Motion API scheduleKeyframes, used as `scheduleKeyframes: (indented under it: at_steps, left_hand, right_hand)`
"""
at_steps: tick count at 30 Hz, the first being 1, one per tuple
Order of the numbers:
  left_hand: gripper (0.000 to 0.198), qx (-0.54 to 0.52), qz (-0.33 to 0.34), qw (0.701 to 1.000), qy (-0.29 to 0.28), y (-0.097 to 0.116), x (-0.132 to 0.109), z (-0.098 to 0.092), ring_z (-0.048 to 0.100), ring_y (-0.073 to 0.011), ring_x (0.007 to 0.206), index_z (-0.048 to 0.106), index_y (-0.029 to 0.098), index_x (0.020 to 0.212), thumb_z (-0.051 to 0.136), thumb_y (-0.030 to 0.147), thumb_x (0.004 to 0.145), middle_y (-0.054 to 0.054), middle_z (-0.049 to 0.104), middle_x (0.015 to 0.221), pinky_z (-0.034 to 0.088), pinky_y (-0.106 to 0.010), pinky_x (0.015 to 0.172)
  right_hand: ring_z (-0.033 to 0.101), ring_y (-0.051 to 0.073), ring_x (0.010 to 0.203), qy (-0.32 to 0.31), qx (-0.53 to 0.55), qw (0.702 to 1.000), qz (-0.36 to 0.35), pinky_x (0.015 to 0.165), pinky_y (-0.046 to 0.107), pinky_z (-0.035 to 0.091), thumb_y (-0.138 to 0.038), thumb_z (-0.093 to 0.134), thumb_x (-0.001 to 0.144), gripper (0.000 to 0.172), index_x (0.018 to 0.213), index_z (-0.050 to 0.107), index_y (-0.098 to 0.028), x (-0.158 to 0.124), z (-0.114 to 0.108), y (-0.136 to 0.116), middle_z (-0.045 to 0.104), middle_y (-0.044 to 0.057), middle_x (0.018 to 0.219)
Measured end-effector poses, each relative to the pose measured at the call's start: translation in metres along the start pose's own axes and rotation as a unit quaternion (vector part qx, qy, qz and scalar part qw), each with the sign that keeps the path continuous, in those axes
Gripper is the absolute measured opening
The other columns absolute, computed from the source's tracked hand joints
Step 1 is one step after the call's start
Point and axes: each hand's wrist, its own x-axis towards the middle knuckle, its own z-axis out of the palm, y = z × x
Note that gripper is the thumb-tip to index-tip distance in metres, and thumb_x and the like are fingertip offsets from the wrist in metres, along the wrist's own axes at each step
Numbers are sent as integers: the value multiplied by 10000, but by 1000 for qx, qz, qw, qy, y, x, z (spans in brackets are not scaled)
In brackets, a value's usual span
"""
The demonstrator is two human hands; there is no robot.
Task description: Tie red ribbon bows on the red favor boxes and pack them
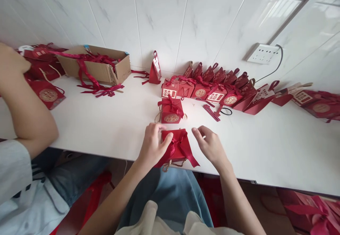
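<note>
A red gift box (183,146) with a tied ribbon bow (174,144) and twisted cord handles (166,166) sits at the table's front edge before me. My left hand (154,144) grips its left side, with the thumb over the top and the fingers curled at the far edge. To the right of the box, my right hand (209,144) hovers apart from it; its fingers are bent, the thumb stands off them, and nothing clear shows in it. Just behind stands another ribboned red box (171,112) with cord handles.
Along the wall runs a row of red boxes (200,91). Folded red tags and a black loop (226,111) lie in front. A cardboard box (90,66) of red ribbons stands left, near a co-worker's arm (32,111). A power strip (264,53) hangs on the wall.
</note>
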Motion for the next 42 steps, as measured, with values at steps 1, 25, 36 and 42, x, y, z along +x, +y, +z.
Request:
scheduleKeyframes:
  at_steps: [1, 25, 36, 42]
  left_hand:
    - [155, 30, -12, 999, 0, 1, 0, 0, 563, -197, 854, 497, 203, 842, 517, 356, 842, -41, 570, 868, 473, -353, 793]
    - [239, -68, -186, 980, -18, 4, -26, 15, 475, -146, 560, 390, 229, 720, 340, 387, 892, 25, 476, 625, 401, -271, 563]
    - [262, -117, -191, 974, -25, -3, -23, 18, 427, -123, 523, 413, 223, 703, 379, 408, 885, 47, 430, 586, 390, -247, 535]
    - [310, -214, -245, 943, -69, -16, -17, 3, 436, -119, 548, 422, 208, 650, 430, 454, 838, 48, 409, 574, 393, -235, 544]
  right_hand:
    - [449, 156, 536, -13, -16, 1000, -5, 562, 289, 353, -623, 376, 853, 477, 599, 432, -223, 7, 5, -6, 526, 10, 576]
    - [365, 123, 567, 77, 299, 950, 35, 525, 245, 337, -515, 470, 880, 356, 696, 424, -213, -37, 57, 11, 402, -32, 616]
    - [392, 118, 577, 20, 383, 920, 77, 561, 244, 381, -532, 537, 827, 378, 668, 421, -209, -31, 58, 22, 420, -31, 631]
    - [568, 200, 907, -86, 441, 893, -21, 746, 341, 484, -483, 482, 861, 297, 1039, 541, -253, -22, 33, 61, 569, 59, 1004]
